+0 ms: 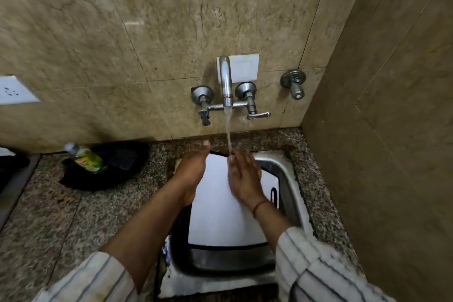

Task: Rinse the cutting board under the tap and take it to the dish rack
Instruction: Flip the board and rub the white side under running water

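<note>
While water runs, white black-edged cutting board under both hands.

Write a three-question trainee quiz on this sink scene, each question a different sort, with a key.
1. True or false: water is running from the tap.
2. Where is the white cutting board? A) flat on the counter B) in the steel sink C) on a dish rack
3. Fill in: the green bottle lies on a ____ cloth left of the sink.

Key: 1 true, the stream falls on the right hand over the board. 2 B, with the left hand at the board's left edge. 3 black.
</note>
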